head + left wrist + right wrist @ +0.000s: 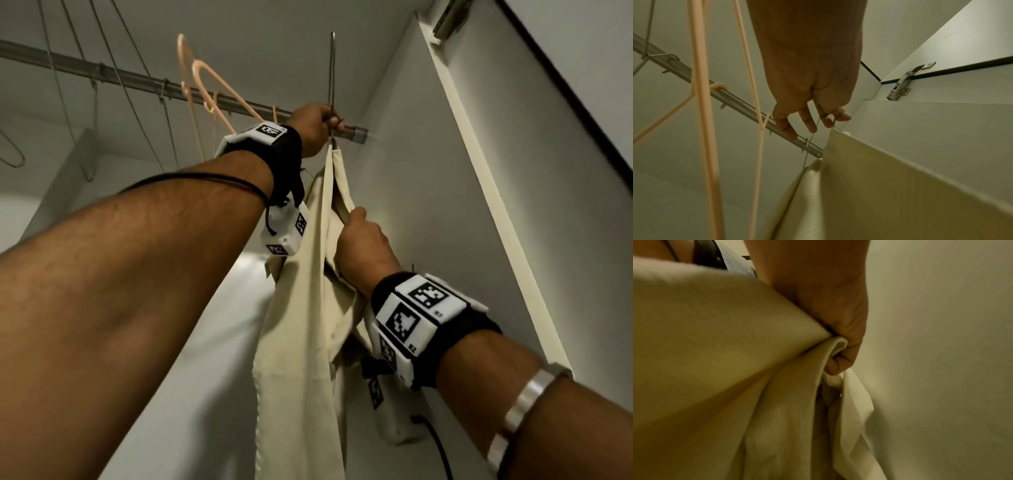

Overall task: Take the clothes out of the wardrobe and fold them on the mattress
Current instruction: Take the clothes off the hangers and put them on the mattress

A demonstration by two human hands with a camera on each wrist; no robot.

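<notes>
Head view looks up inside the wardrobe (394,205), where a rail (137,77) runs to its side wall. Cream cloth (301,325) hangs from a wire hanger (332,78) by the rail's end. Peach hangers (202,89) hang beside it. Left hand (313,132) pinches the wire hanger's neck; right hand (363,246) clutches a bunched fold of the cloth.

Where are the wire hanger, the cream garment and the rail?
wire hanger (331,68): head view, on its upright wire.
cream garment (301,325): head view, on the hanging cloth.
rail (729,97): left wrist view, on the bare metal bar.
</notes>
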